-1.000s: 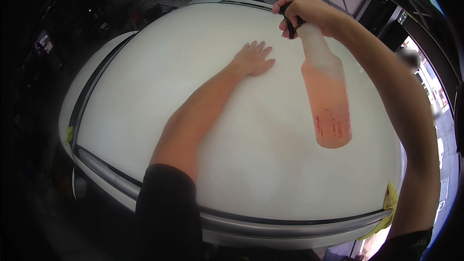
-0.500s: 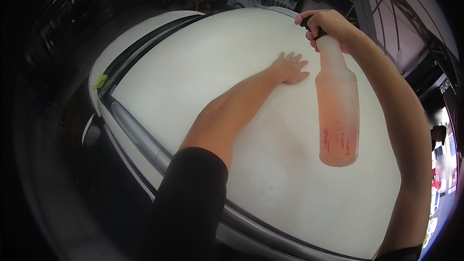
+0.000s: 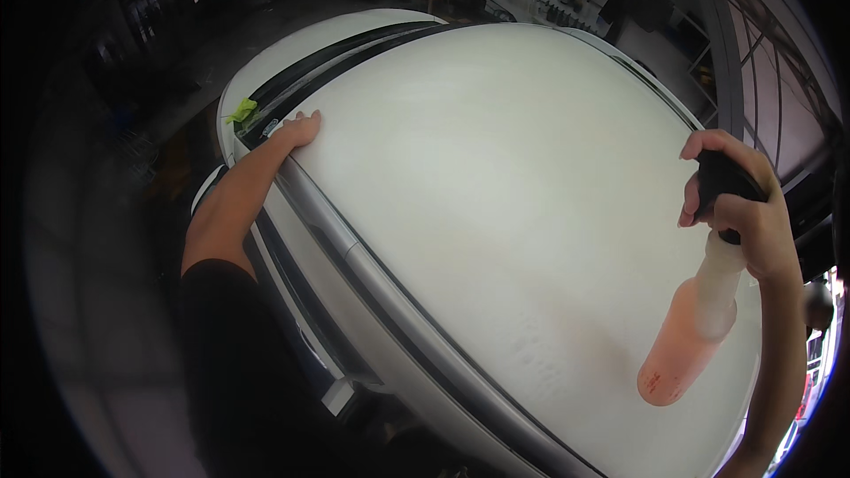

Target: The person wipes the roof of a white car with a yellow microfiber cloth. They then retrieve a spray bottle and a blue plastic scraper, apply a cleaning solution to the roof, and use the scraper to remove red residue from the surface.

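- Both hands are well apart: the left hand [image 3: 299, 130] lies flat and open on the far left edge of the white car panel [image 3: 496, 212], while the right hand [image 3: 739, 204] is clenched round the black trigger head of a spray bottle [image 3: 691, 336] at the right.
- Spraying looks like the step in hand (a faint speckle of droplets shows on the near part of the panel, below the bottle).
- Any next squeeze calls for the nozzle to be turned toward the paint, since the bottle hangs nearly upside down, its base pointing near and left.
- Translucent plastic forms the bottle, and it is filled with a pinkish-orange liquid; small markings near its base are too small to tell.
- Smooth, glossy and domed, the panel fills the middle of the view, with a dark trim strip [image 3: 372, 274] along its near left side.
- Just left of the flat hand sits a small green scrap [image 3: 242, 111].
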A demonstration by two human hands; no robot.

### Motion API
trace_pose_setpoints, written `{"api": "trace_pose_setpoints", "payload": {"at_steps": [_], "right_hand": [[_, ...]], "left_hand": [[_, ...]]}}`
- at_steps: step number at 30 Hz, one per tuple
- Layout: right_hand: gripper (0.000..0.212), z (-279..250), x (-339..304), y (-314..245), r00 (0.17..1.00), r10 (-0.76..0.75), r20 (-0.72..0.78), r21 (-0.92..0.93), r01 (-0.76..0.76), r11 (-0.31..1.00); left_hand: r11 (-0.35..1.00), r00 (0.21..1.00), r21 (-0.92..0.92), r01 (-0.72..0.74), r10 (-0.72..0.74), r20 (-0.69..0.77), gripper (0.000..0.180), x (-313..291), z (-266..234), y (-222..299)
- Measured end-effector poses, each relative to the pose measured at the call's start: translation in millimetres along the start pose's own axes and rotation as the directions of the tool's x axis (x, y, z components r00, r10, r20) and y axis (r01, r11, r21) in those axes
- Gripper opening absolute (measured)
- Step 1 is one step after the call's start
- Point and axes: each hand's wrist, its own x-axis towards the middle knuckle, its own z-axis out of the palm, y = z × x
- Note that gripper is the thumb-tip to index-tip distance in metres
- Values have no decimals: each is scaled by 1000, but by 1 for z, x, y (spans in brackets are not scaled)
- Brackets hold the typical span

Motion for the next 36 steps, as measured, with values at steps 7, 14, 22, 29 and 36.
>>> {"api": "trace_pose_setpoints", "payload": {"at_steps": [7, 14, 22, 29, 36], "right_hand": [[59, -6, -123, -7, 984, 128, -126, 93, -117, 989], [48, 20, -143, -12, 986, -10, 168, 146, -15, 989], [47, 12, -147, 0, 993, 6, 121, 140, -23, 990], [46, 8, -183, -20, 979, 104, 177, 93, -122, 988], [47, -23, -252, 6, 951, 286, -113, -48, -293, 955]], "left_hand": [[993, 997, -117, -6, 15, 77, 95, -167, -7, 185], [403, 404, 34, -915, 903, 148, 101, -440, 10, 284], [913, 937, 216, -347, 326, 127, 110, -310, -30, 194], [982, 980, 10, -188, 187, 73, 107, -211, -20, 176], [279, 296, 245, -929, 955, 34, 76, -404, 21, 333]]}}
